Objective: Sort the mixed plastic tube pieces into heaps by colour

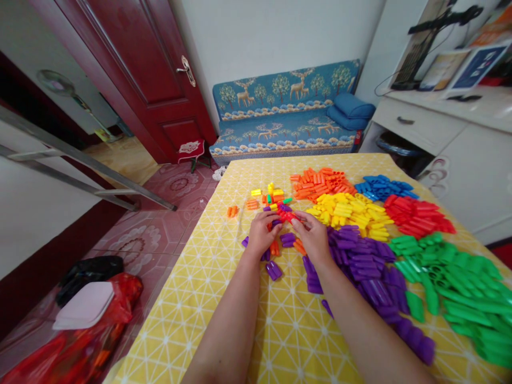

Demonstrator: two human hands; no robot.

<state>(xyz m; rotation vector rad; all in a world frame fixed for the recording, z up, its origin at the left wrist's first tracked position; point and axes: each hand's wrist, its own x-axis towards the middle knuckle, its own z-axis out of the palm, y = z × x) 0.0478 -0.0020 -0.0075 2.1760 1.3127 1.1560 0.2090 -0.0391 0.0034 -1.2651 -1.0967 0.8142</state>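
Note:
Both hands meet over the middle of the table around red plastic pieces [286,214]. My left hand [262,232] has its fingers closed at the left side of the red pieces. From the right, my right hand [314,234] pinches the same red pieces between thumb and fingers. Just beyond them lies a small cluster of yellow, orange, green and purple pieces [276,195]. A purple piece [274,270] and an orange one [274,248] rest near my left hand. Another purple piece [287,240] sits between the hands.
On the patterned yellow tablecloth [192,298], piles of orange [320,183], yellow [352,212], blue [384,188], red [418,214], purple [368,266] and green pieces [464,288] spread to the right. A blue sofa [280,130] stands behind the table.

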